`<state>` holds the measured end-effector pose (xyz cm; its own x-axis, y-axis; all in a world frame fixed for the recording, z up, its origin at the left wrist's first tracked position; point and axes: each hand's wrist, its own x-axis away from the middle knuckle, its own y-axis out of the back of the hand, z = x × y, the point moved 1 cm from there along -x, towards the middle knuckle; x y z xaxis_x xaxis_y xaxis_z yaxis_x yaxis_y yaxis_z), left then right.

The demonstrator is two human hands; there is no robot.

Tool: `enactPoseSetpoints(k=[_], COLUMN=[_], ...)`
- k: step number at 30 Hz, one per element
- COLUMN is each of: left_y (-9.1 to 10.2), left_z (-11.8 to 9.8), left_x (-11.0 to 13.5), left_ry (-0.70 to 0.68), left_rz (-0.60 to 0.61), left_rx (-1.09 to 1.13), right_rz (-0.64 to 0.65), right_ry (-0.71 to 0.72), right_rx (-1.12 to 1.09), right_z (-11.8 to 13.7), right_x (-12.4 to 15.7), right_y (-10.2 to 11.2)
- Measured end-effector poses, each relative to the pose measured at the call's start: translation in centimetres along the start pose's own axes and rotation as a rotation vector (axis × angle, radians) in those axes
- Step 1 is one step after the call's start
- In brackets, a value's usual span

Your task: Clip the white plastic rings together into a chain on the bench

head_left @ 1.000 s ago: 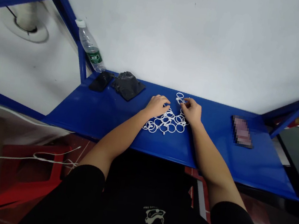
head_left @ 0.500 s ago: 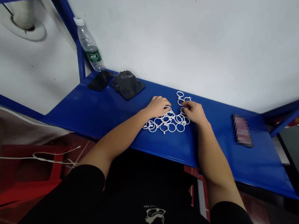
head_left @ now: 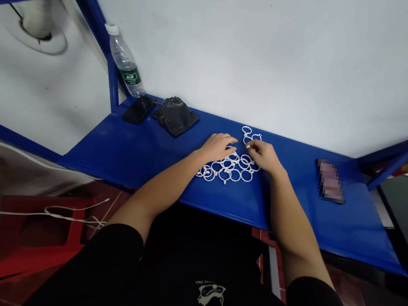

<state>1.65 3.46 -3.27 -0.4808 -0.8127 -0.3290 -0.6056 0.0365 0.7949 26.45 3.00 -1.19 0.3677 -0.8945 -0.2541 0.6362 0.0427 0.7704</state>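
Observation:
A loose pile of white plastic rings point(head_left: 235, 175), each with a small knob or clasp, lies in front of me on the blue table point(head_left: 164, 162). My left hand point(head_left: 219, 146) rests at the pile's upper left edge, thumb and fingers apart, with a ring partly hidden beneath it. Over the right side, my right hand point(head_left: 263, 154) pinches a white ring between thumb and fingertips; only a small white piece shows. Just beyond that hand, a few more rings point(head_left: 246, 130) lie apart from the pile.
At the back left stand a clear bottle point(head_left: 129, 74) with a green label, a black phone-like slab point(head_left: 139, 109) and a dark drawstring pouch point(head_left: 176, 116). A blurred-out phone-like object point(head_left: 330, 180) lies to the right. Blue frame bars point(head_left: 112, 83) and a white wall enclose the table.
My right hand has lifted slightly off the pile with a white ring at its fingertips. My left hand's thumb and fingers have spread a little. The view has shifted slightly.

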Motion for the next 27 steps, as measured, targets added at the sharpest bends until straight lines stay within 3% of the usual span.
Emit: enactPoseSetpoints(k=[4,8,21,27], left_y=[0.2,0.3,0.7,0.5], left_z=[-0.3,-0.4,-0.6,-0.2], left_x=[0.2,0.1,0.0,0.0], left_ry=[-0.031,-0.101,-0.118,-0.057], left_rz=[-0.031,-0.01,-0.014,-0.003], left_rx=[0.02,0.017,0.004,-0.013], right_rz=[-0.073,-0.037,-0.088,-0.214], right_ry=[0.022,0.041,0.001,-0.045], right_rx=[-0.28,-0.396,-0.329,-0.31], right_z=[1.4,2.3,2.4,0.7], right_x=[0.0,-0.1,0.0,-0.2], right_y=[-1.0,-2.2,-1.9,-1.8])
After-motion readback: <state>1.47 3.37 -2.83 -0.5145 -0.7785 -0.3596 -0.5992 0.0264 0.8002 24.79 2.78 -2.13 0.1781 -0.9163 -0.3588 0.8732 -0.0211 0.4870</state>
